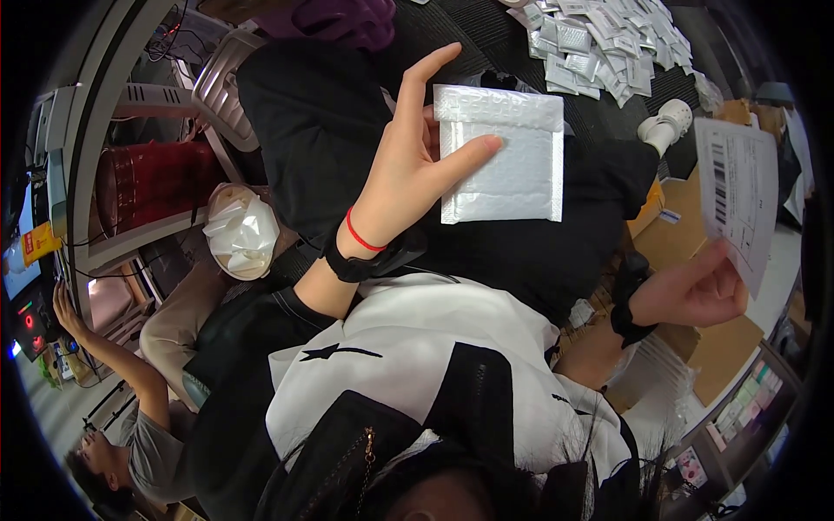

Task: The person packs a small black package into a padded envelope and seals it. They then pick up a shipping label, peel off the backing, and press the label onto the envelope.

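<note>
My left hand (395, 178) holds a small silvery-white bubble mailer (512, 178) above my lap. The thumb presses on its front, the index finger sticks out past its upper left corner, and the other fingers are mostly hidden behind it. Off to the right, my right hand (695, 291) pinches a white printed label sheet (737, 195) by its lower edge. The sheet stands upright, slightly curled, with a barcode along its left side. Mailer and label are well apart.
A heap of similar mailers (599, 43) lies on the dark floor at the far right. Cardboard (678, 217) is at the right. A lined bin (243, 234) stands left of my arm, near a red container (156, 187). Another person (156, 443) sits at the far left.
</note>
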`<state>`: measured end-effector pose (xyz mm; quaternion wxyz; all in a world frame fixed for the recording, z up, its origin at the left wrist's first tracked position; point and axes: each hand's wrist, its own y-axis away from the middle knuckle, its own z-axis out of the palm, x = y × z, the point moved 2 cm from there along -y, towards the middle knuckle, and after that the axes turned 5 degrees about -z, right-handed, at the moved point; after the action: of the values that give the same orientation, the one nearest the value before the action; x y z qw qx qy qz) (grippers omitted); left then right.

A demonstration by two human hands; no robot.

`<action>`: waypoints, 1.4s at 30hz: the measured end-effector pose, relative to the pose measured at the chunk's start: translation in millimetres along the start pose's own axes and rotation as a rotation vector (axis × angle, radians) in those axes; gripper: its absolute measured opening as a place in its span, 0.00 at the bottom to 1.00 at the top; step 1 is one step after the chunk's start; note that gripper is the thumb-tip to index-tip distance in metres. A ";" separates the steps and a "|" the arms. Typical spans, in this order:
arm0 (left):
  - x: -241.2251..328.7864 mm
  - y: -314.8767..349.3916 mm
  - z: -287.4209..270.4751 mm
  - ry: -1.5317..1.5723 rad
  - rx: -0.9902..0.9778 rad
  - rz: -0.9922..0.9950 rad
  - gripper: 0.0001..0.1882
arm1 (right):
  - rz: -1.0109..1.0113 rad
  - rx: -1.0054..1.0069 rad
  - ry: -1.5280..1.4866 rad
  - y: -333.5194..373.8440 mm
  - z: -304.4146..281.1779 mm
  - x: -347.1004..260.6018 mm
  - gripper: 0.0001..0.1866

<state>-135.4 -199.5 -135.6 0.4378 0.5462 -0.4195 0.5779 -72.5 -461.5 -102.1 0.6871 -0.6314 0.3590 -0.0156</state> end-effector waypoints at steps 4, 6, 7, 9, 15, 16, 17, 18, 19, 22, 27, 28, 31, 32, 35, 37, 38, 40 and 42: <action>-0.2 0.4 -1.6 -0.011 -0.033 -0.048 0.36 | 0.208 -0.174 0.558 -4.5 -7.7 22.8 0.08; -0.5 1.7 -2.9 0.008 -0.020 -0.057 0.35 | 0.238 -0.242 0.550 4.1 -9.5 23.9 0.08; 0.7 1.3 -3.4 -0.017 -0.012 -0.062 0.33 | 0.382 -0.195 0.301 8.3 -12.5 17.4 0.10; -0.7 0.4 -4.1 -0.043 -0.004 -0.069 0.32 | 0.584 -0.175 -0.154 9.3 -7.1 -2.4 0.12; 2.8 -1.6 1.1 -0.082 -0.012 0.109 0.27 | 1.108 -0.484 -0.818 44.9 27.9 -42.8 0.04; 4.1 -1.1 1.9 -0.100 -0.031 0.140 0.25 | 1.160 -0.535 -0.828 49.5 32.5 -46.4 0.04; 5.4 -0.5 2.8 -0.117 -0.050 0.171 0.25 | 1.126 -0.583 -0.827 49.8 37.1 -52.8 0.05; 6.2 1.4 1.8 -0.118 -0.050 0.171 0.25 | 1.115 -0.631 -0.710 51.4 39.1 -54.3 0.05; 6.5 3.4 0.4 -0.041 -0.073 0.137 0.26 | 1.071 -0.637 -0.644 52.4 41.6 -55.2 0.06; 0.8 4.8 1.5 0.049 -0.060 0.088 0.37 | 1.010 -0.640 -0.560 51.3 45.8 -54.9 0.06; 3.5 6.5 4.8 0.066 -0.099 0.095 0.48 | 0.974 -0.655 -0.522 52.2 45.9 -53.2 0.05; 3.4 6.9 5.3 0.085 -0.114 0.098 0.48 | 0.970 -0.646 -0.514 52.4 46.3 -53.5 0.05; 1.3 7.2 5.8 0.059 -0.130 0.115 0.48 | 0.957 -0.636 -0.497 52.8 47.7 -54.6 0.05; -0.5 7.2 6.2 0.059 -0.130 0.114 0.48 | 0.946 -0.635 -0.487 52.9 48.2 -54.8 0.05; -3.9 6.8 6.7 0.084 -0.104 0.133 0.48 | 0.928 -0.634 -0.485 55.0 49.1 -54.2 0.05; -4.2 6.2 6.6 0.076 -0.101 0.135 0.48 | 0.931 -0.629 -0.487 54.8 49.1 -53.8 0.05; -3.7 6.1 7.1 0.076 -0.102 0.135 0.48 | 0.933 -0.625 -0.491 54.6 49.1 -53.8 0.05; -1.9 6.5 8.5 0.049 -0.097 0.140 0.48 | 0.935 -0.638 -0.474 53.9 49.4 -55.2 0.05; -1.6 7.4 8.1 0.051 -0.112 0.137 0.48 | 0.936 -0.652 -0.459 53.1 50.0 -56.7 0.06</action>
<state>-140.3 -209.3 -136.9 0.4375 0.4762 -0.4762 0.5959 -111.8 -381.0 -124.7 0.4524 -0.5716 0.4276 0.5346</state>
